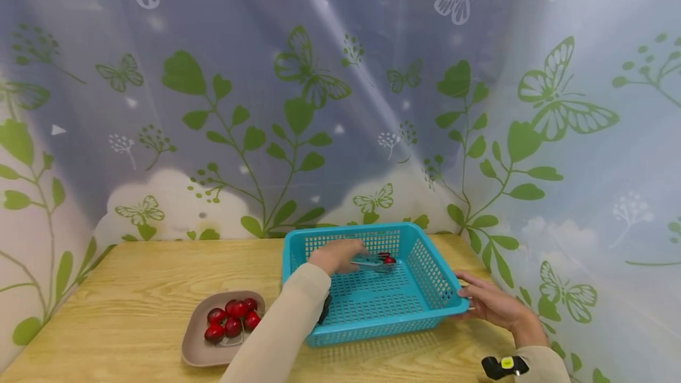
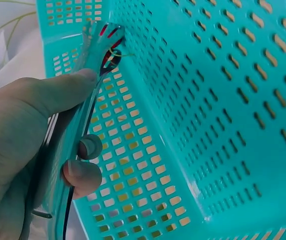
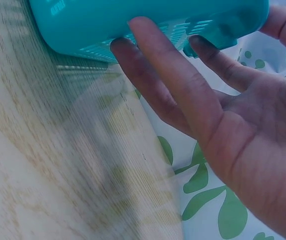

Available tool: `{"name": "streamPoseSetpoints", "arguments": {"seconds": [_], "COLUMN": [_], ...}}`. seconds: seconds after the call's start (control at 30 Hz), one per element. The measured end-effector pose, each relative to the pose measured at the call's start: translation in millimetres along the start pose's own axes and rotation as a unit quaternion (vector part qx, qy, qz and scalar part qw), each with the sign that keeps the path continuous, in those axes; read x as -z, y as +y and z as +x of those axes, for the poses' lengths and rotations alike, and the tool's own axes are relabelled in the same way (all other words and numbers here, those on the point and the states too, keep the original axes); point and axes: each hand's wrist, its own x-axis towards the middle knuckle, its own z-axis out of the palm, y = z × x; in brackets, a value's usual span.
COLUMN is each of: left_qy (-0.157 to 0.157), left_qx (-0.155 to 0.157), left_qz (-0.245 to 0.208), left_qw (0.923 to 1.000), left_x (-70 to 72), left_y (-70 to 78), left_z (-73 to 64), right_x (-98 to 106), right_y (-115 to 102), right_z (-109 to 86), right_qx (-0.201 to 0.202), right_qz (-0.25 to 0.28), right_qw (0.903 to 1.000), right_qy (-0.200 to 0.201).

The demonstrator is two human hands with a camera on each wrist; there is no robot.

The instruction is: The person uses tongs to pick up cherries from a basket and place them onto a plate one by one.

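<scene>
My left hand reaches into the blue plastic basket and grips a pair of metal tongs around the handles. At the far side of the basket, the slotted tips of the tongs close over a dark red cherry, part of which shows through the slots in the left wrist view with its thin stem. My right hand holds the basket's front right corner, thumb at the rim and other fingers underneath and along the outside. In the right wrist view the corner sits slightly above the table.
A beige-pink plate with several red cherries stands on the wooden table left of the basket, partly hidden by the left sleeve. A patterned curtain encloses the table at the back and sides.
</scene>
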Motion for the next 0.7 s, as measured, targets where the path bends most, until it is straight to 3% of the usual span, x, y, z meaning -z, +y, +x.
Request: {"name": "streamPoseSetpoints", "arguments": {"seconds": [0.7], "left_qy": [0.005], "left_qx": [-0.004], "left_qz": [-0.016], "left_qw": [0.9999], "left_x": [-6.3], "left_y": [3.4], "left_z": [2.1], "right_x": [0.5], "right_y": [-0.2], "right_z": [0.0], "right_qx": [-0.003], "right_qz": [0.001], "right_qw": [1.0000], "right_qy": [-0.003]}}
